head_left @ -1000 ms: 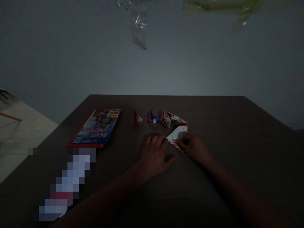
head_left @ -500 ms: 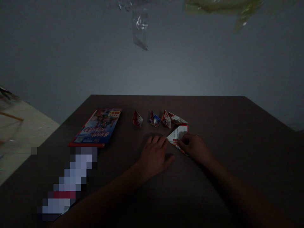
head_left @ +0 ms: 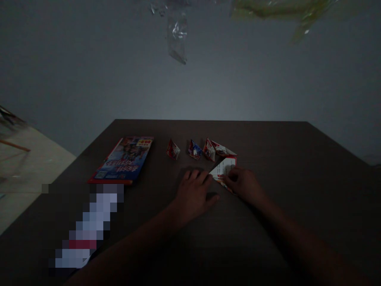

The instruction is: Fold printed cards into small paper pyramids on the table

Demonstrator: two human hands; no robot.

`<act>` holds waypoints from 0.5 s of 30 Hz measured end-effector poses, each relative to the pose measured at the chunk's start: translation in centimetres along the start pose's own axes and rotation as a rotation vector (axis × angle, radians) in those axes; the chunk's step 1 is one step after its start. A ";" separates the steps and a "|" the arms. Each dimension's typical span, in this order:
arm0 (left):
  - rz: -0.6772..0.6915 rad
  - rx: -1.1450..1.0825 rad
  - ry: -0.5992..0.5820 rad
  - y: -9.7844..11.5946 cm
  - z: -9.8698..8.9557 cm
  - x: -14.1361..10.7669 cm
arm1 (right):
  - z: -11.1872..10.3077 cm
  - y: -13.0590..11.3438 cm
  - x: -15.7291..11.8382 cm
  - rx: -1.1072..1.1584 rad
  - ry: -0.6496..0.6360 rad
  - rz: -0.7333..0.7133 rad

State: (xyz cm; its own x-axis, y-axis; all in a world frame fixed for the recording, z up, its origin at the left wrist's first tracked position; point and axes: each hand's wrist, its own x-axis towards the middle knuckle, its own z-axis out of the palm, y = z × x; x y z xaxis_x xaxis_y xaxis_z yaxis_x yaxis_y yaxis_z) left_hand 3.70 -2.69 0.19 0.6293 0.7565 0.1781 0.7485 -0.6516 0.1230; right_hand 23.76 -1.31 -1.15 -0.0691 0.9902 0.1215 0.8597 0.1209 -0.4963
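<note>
A piece of printed paper (head_left: 225, 166), white with red edges, lies partly folded on the dark table. My right hand (head_left: 244, 184) bends over its right side, with thumb and fingers pinched together on the paper. Flat on the table, my left hand (head_left: 193, 192) has its fingers spread, their tips by the paper's left corner. Just beyond stand several small folded paper shapes: a red and white one (head_left: 173, 150), a blue one (head_left: 195, 150), and two more red and white ones (head_left: 209, 151) close together.
On the left lies a blue and red printed booklet (head_left: 123, 159). Nearer me is a pixelated whitish strip (head_left: 92, 226) beside my left forearm. The table's (head_left: 268, 135) far edge faces a grey wall (head_left: 208, 87) with clear plastic (head_left: 177, 35) hanging on it.
Both hands keep nearly the same place on the paper. The whole view has shifted very slightly; the folded shapes and booklet stay put.
</note>
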 end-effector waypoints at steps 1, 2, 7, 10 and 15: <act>-0.001 0.003 -0.001 0.0 0.0 0.0 | 0.0 0.0 0.0 0.005 -0.001 0.005; -0.003 0.007 -0.001 0.1 0.1 0.0 | 0.0 0.0 0.0 0.009 -0.003 0.008; -0.001 0.017 -0.001 0.3 0.6 -0.1 | -0.1 0.0 0.0 0.011 -0.016 -0.008; 0.008 0.011 -0.007 0.3 0.7 -0.2 | 0.0 0.1 0.0 0.024 -0.023 -0.011; 0.018 0.007 -0.010 0.3 0.4 -0.2 | 0.1 0.2 0.1 0.038 -0.012 0.021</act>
State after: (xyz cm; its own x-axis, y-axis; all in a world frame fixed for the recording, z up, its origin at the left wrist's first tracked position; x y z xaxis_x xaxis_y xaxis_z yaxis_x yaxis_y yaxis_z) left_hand 3.94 -2.99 -0.23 0.6448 0.7451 0.1704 0.7384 -0.6648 0.1133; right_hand 23.84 -1.23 -1.32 -0.0577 0.9933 0.1004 0.8411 0.1025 -0.5311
